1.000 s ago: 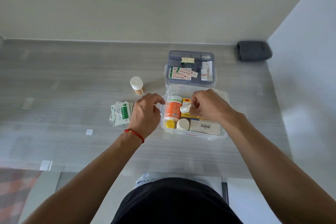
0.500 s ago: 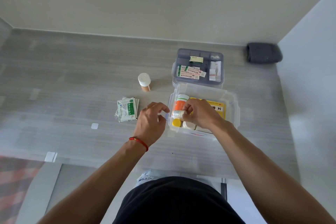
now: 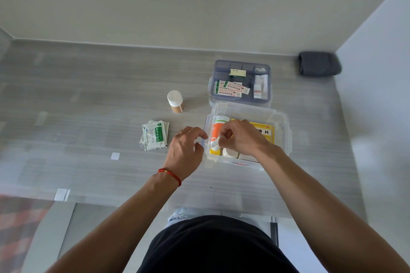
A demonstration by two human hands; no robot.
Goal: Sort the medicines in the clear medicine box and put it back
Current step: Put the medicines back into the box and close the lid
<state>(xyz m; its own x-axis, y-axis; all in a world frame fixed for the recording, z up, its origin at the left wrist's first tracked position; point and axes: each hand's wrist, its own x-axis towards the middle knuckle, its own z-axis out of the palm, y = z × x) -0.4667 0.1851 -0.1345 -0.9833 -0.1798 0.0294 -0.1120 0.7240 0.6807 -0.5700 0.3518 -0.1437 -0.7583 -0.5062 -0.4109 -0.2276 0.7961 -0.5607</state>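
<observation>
Pinching a small bottle (image 3: 215, 143) inside the clear box (image 3: 286, 131), right hand (image 3: 241, 137); left hand (image 3: 184, 150) loosely curled, empty

Head camera looking forward and steeply down over my own arms.

I am viewing from above my torso, facing the grey worktop (image 3: 88, 99) and the wall behind it; my hands, left (image 3: 185, 150) and right (image 3: 240, 137), are sitting near mid-frame, fairly close. Only this one view is covering the scene.
</observation>
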